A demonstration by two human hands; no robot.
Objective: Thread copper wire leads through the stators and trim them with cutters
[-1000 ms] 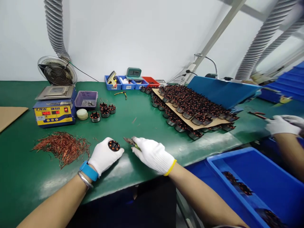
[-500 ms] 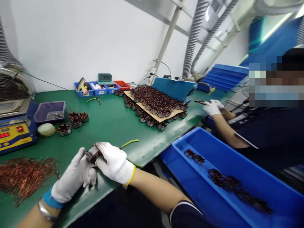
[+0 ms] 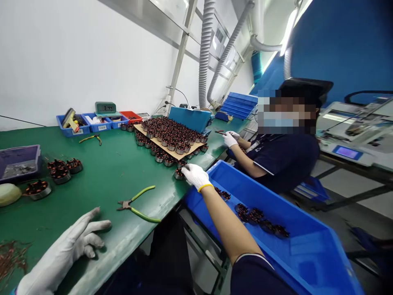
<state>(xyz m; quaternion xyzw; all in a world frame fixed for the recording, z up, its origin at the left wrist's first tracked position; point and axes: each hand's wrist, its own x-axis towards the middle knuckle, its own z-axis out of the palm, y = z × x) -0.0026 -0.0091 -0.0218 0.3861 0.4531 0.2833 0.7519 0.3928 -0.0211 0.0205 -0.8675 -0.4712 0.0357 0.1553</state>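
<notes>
My right hand (image 3: 195, 176), in a white glove with a yellow cuff edge, has its fingers closed on a copper-wound motor stator (image 3: 179, 174). That stator is at the table's front edge, beside the near corner of the stacked stators (image 3: 172, 135). Whether it rests on the table I cannot tell. My left hand (image 3: 73, 243), gloved in white, lies at the lower left over the green table (image 3: 113, 168) with its fingers spread and nothing in them. Between my hands lie diagonal cutters (image 3: 125, 205) with green handles, their handles spread apart.
A cardboard sheet (image 3: 179, 155) separates the stator layers. Below the table edge stands a long blue bin (image 3: 310, 262) with several stators inside. Loose stators (image 3: 61, 174) and a purple tray (image 3: 38, 157) are at left, near copper wire scraps (image 3: 12, 258). A co-worker (image 3: 276, 155) sits at right.
My right hand has moved away from my left, carrying the stator rightward to the stack. My left hand has let go and opened. The view has turned right, and the cutters are now fully visible.
</notes>
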